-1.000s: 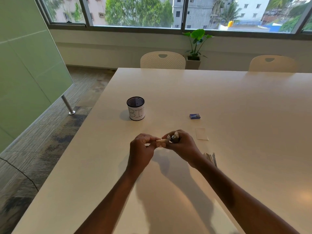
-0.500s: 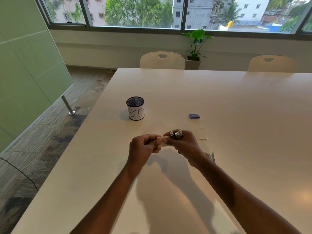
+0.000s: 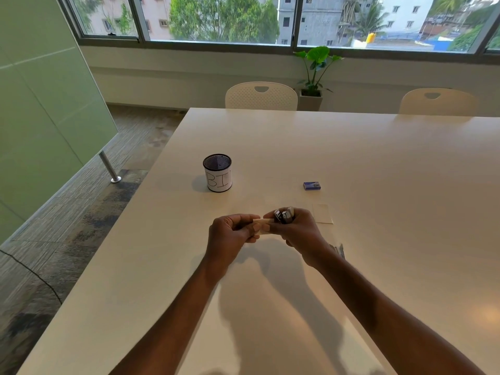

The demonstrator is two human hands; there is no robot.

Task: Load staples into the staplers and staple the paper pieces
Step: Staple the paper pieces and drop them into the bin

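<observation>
While right hand [image 3: 300,232] grips mini stapler [image 3: 283,215], left hand [image 3: 227,235] pinches paper piece [image 3: 263,220], edge at stapler mouth, likely for stapling; staple box [image 3: 312,185] parked beyond right hand.

The white band around the mesh cup [image 3: 217,173] bears handwritten "BI". Print on the small blue box [image 3: 311,185] is too small to read.

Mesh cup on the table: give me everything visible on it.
The mesh cup is a black wire-mesh cylinder, open at the top, wrapped in a white paper band with the handwritten letters "BI". It stands upright on the white table, to the left of the blue box and apart from it. Only the table touches it; no contents show.
</observation>
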